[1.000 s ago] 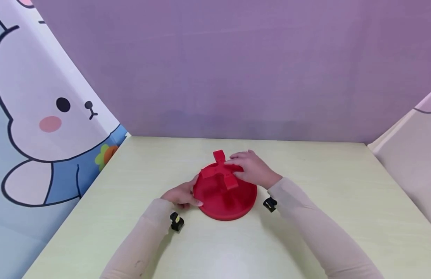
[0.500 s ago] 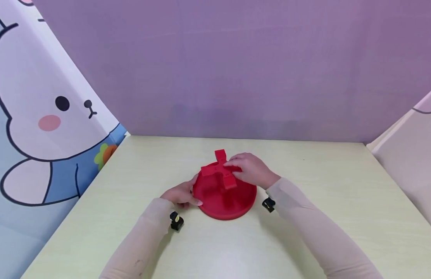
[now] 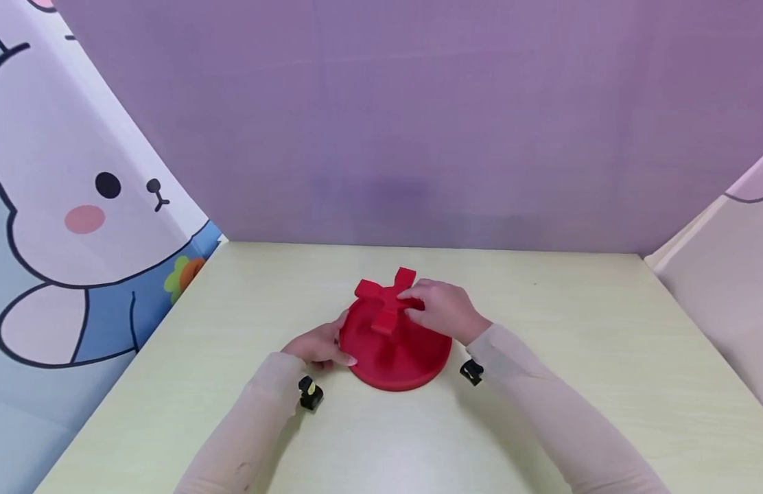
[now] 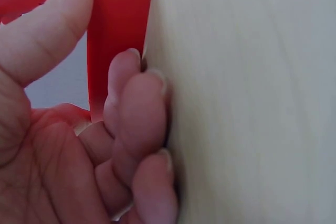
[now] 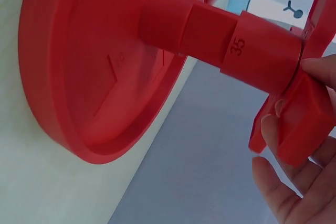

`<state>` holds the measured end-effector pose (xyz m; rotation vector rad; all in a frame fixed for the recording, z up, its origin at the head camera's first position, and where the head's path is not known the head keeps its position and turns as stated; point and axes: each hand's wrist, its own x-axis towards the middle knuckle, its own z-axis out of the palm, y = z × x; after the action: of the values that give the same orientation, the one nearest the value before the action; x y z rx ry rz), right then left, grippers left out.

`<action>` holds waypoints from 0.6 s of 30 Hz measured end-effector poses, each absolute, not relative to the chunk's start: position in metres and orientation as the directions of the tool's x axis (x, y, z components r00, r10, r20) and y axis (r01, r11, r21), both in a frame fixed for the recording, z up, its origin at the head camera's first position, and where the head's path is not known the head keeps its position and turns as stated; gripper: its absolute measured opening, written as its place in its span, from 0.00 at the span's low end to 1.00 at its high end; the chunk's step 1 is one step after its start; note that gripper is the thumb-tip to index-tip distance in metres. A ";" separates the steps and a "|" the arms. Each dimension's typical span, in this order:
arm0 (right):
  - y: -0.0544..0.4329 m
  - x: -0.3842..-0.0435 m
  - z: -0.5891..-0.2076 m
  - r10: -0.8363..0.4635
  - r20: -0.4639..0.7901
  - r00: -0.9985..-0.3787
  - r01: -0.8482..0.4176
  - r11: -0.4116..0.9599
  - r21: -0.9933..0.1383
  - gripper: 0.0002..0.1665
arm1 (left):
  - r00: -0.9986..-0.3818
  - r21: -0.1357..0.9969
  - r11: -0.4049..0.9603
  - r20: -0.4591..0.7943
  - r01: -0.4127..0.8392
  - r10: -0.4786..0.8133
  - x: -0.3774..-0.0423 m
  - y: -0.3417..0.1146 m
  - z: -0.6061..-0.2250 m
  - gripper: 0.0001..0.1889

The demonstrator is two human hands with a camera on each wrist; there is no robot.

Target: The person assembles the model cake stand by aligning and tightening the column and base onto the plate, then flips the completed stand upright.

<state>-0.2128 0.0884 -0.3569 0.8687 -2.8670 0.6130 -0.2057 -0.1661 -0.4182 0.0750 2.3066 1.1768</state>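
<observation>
A red round base (image 3: 398,374) stands flat on the table, a stepped red stem (image 5: 210,32) marked 35 rising from its middle. On the stem sits a red cross-shaped top (image 3: 388,296) with flared arms. My left hand (image 3: 320,345) grips the left rim of the base. In the left wrist view its thumb lies over the edge, and its fingers (image 4: 142,114) curl against the side close to the tabletop. From the right, my right hand (image 3: 443,309) holds one arm of the cross between thumb and fingers; the right wrist view shows that arm (image 5: 307,124) close up.
The pale wooden table (image 3: 573,329) extends around the base. A purple partition (image 3: 418,123) stands along its back edge. At the left hangs a panel with a cartoon rabbit (image 3: 42,171); a pale panel (image 3: 727,274) is at the right.
The cross-shaped top has turned clockwise as seen from above. My right hand has moved slightly toward me with it. My left hand stays at the base's rim.
</observation>
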 end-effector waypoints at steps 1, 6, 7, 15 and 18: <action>0.088 -0.212 -0.357 -0.515 0.198 -0.834 -0.551 0.758 -0.349 0.21 | -0.851 0.763 0.618 -0.442 -0.189 0.285 -0.206 -0.166 -0.418 0.55; 0.088 -0.209 -0.356 -0.535 0.223 -0.815 -0.580 0.743 -0.334 0.22 | -0.849 0.760 0.621 -0.447 -0.194 0.282 -0.208 -0.166 -0.418 0.55; 0.088 -0.209 -0.355 -0.542 0.232 -0.808 -0.589 0.739 -0.328 0.21 | -0.848 0.759 0.622 -0.449 -0.195 0.281 -0.208 -0.166 -0.418 0.55; 0.091 -0.213 -0.356 -0.603 0.356 -0.714 -0.687 0.702 -0.188 0.17 | -0.848 0.735 0.646 -0.464 -0.207 0.257 -0.207 -0.166 -0.417 0.56; 0.093 -0.215 -0.358 -0.610 0.365 -0.704 -0.693 0.702 -0.163 0.17 | -0.848 0.735 0.647 -0.463 -0.205 0.257 -0.206 -0.166 -0.417 0.56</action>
<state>-0.2152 0.0932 -0.3578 1.0306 -2.6285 0.4196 -0.2064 -0.1657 -0.4169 0.0403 2.3243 1.1291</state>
